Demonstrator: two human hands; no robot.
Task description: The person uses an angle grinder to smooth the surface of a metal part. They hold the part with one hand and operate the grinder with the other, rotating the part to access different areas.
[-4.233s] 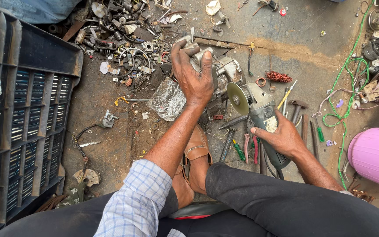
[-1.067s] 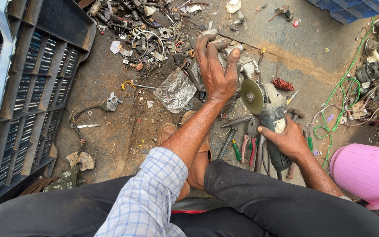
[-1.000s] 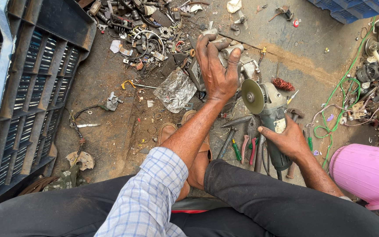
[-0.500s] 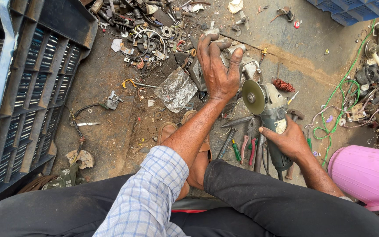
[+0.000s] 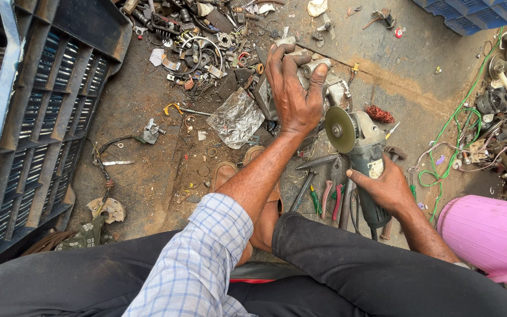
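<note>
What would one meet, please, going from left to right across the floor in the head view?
Dark plastic crate → crumpled foil → left hand on a metal part → angle grinder under the right hand → green cable → pink bucket.

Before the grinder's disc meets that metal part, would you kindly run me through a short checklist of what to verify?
1. Left hand grips the grey metal part: ok.
2. Right hand wraps the angle grinder body: ok.
3. Disc clear of fingers: not ok, it sits close to the left wrist.
4. Pliers and loose tools under the grinder: not ok.
5. Green cable clear of the disc: ok.
6. Disc spinning: cannot tell.
</note>
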